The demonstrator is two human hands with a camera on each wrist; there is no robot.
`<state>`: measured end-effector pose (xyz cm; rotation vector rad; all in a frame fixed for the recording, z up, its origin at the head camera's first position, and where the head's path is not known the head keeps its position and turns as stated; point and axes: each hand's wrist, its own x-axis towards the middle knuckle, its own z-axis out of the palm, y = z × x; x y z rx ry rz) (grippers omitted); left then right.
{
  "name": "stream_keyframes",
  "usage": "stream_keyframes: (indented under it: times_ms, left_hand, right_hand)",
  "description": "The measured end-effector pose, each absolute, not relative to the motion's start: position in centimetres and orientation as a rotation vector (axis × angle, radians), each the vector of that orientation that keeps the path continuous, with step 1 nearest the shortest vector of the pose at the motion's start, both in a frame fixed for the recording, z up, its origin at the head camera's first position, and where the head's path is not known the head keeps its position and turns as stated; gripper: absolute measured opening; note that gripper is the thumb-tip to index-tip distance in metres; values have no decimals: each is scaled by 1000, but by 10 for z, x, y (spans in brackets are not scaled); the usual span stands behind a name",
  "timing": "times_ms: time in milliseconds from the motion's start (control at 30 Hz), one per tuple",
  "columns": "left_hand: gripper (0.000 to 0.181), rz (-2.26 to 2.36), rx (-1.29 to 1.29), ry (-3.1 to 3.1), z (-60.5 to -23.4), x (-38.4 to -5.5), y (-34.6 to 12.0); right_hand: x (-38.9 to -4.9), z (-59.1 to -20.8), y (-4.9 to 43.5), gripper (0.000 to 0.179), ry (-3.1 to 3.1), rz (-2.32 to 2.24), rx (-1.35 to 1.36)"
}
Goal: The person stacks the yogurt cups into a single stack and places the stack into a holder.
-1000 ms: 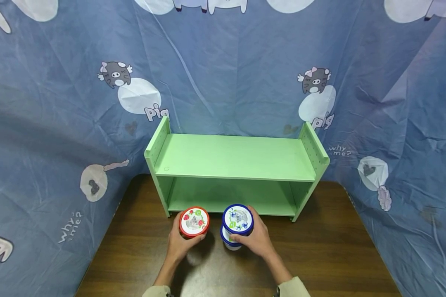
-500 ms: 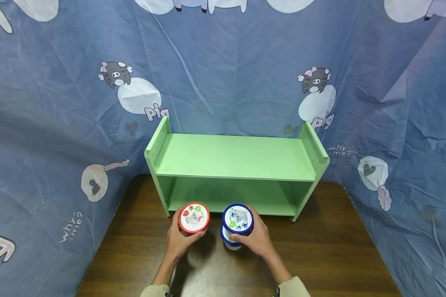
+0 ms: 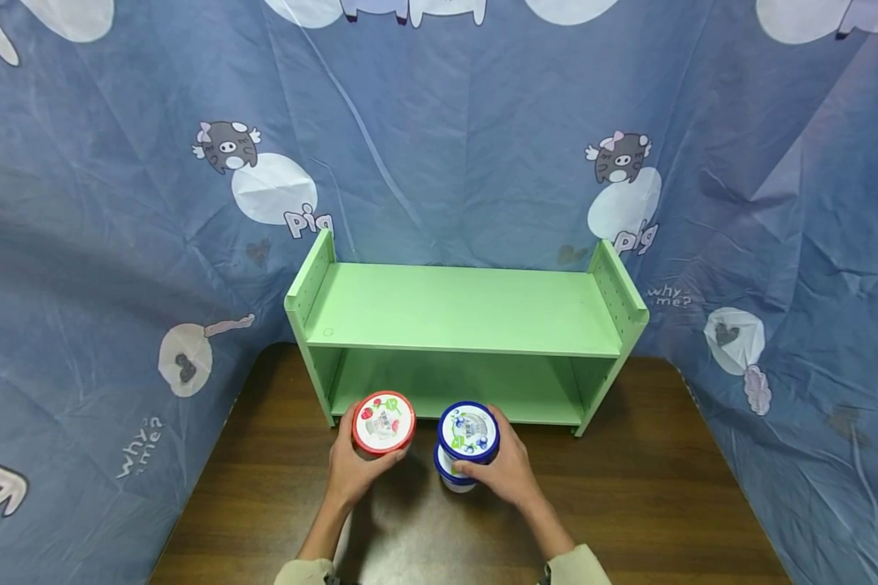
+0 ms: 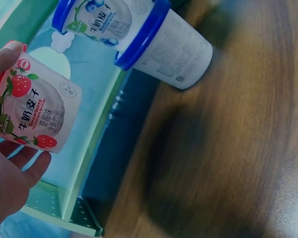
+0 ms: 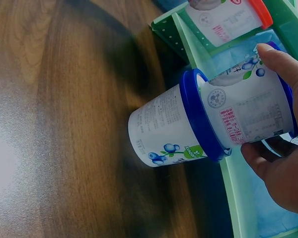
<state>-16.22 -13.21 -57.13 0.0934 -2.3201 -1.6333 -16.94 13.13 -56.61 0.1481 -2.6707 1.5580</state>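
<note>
My left hand point(image 3: 353, 473) holds a strawberry yogurt cup point(image 3: 384, 423) with a red lid, raised above the table. Its white side with red berries point(image 4: 39, 106) shows in the left wrist view, thumb at the lid and fingers around the base. To its right, two blue-lidded blueberry cups stand stacked. My right hand point(image 3: 510, 469) grips the upper blueberry cup point(image 3: 469, 431) between thumb and fingers. Beneath that one, the lower blueberry cup point(image 5: 161, 124) stands on the wooden table, its lid under the upper cup's base.
Just behind the cups stands a light green two-tier shelf point(image 3: 461, 309) with raised side panels. The wooden table point(image 3: 644, 504) extends to both sides. A blue cloth point(image 3: 439, 146) printed with pigs hangs around the back and sides.
The strawberry cup has risen and moved slightly away from me in my left hand, off the table. My right hand and the blueberry stack have stayed in place.
</note>
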Motion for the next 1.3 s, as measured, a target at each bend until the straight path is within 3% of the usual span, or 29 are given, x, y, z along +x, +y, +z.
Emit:
stream_keyframes:
  times_ms: [1300]
  left_hand:
    - [104, -1709, -46, -2302, -516, -168, -116]
  right_hand:
    - [-170, -566, 131, 111, -2664, 1576, 155]
